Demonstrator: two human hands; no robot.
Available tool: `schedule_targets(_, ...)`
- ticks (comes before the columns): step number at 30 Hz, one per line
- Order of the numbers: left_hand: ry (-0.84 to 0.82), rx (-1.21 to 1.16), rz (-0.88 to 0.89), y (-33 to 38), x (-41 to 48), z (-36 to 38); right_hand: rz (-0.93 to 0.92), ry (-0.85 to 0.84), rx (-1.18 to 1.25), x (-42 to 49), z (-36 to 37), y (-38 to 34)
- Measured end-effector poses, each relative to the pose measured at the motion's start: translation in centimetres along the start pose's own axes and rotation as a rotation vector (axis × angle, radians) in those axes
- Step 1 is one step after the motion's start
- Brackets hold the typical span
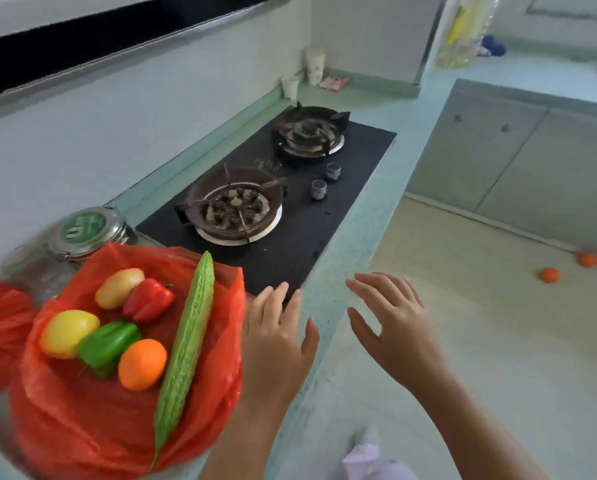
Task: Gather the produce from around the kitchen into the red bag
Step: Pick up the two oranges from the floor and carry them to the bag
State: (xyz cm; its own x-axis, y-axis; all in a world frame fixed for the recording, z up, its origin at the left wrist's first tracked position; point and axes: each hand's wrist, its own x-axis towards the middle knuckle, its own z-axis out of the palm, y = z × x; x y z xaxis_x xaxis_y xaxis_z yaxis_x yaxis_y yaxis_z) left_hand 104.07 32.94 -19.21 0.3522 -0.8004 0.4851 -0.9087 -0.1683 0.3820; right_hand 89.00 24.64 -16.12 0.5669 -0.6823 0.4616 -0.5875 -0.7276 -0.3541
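Red bag (82,420) holds produce, jar label (82,227) unreadable

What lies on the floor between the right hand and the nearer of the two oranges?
Nothing: in the head view, the stretch of floor between the right hand and the nearer orange is bare.

Soft, even daylight filled the scene, bright but without hard shadows or strong glare. The picture was smeared and blocky throughout, most at the left edge, where the glass jar (65,244) blurred. Wide-angle distortion bent the tabletop (355,237) and range hood (82,39) lines.
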Motion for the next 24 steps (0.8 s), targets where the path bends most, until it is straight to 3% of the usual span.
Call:
schedule_targets(9,-0.096,-0.078,0.293,11.6,3.9,5.7,0.250,0.177,-0.139,-4.0,-7.5,10.1)
schedule_targets(24,-0.231,-0.335,0.626,40.4,9.2,20.8,0.530,0.383,-0.333,-12.5,-23.5,33.6)
